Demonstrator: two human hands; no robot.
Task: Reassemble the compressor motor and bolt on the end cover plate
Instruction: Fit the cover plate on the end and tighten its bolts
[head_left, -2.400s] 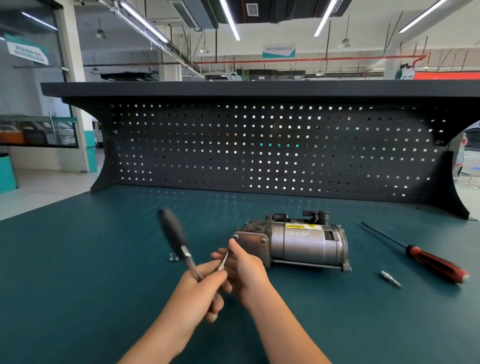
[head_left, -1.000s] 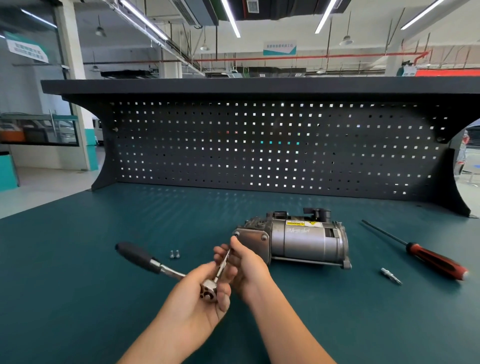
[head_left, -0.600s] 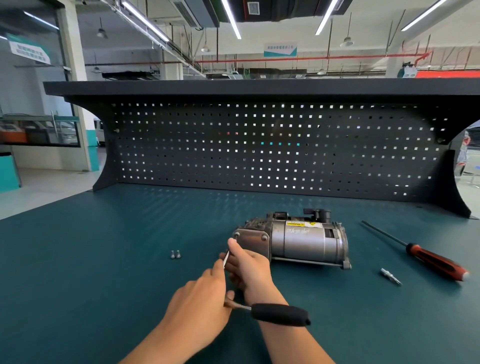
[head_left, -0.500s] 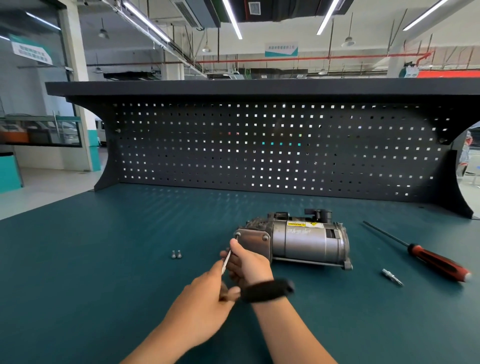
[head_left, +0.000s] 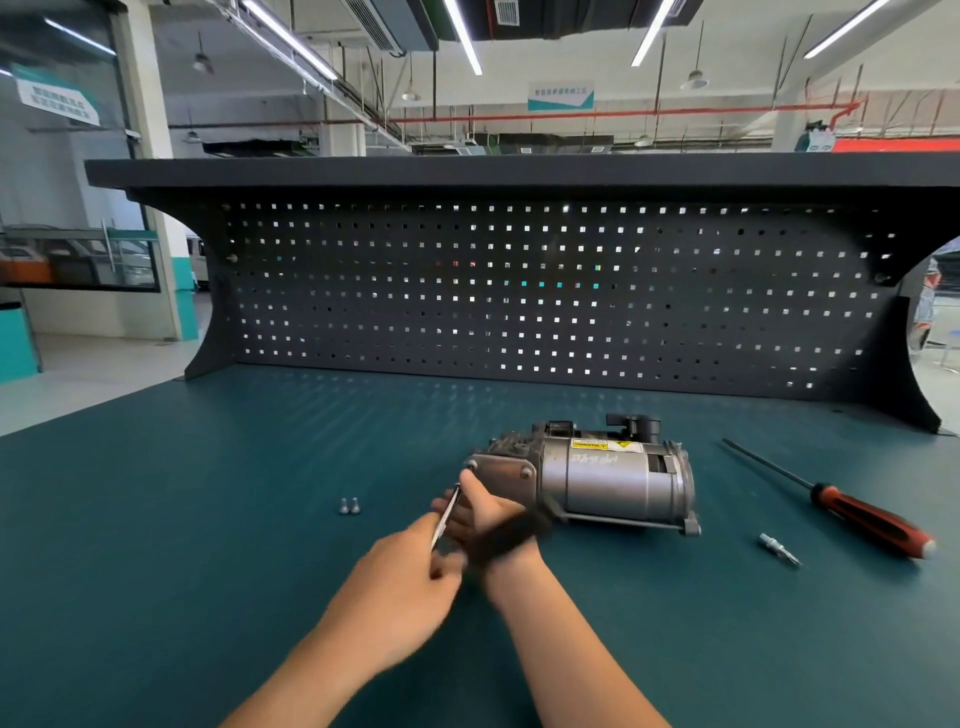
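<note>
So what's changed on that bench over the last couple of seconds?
The black-handled ratchet wrench gripped in the left hand has swung its handle from upper left, round underneath, and now lies blurred across the right hand, which keeps pinching its silver shaft at the end cover plate. Nothing was picked up or let go. The grey compressor motor, two small bolts, red-handled screwdriver and loose silver bit stayed put.

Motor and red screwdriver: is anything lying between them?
Head view: one small metal bit lies on the mat between the motor and the screwdriver handle, touching neither. Otherwise bare mat.
</note>
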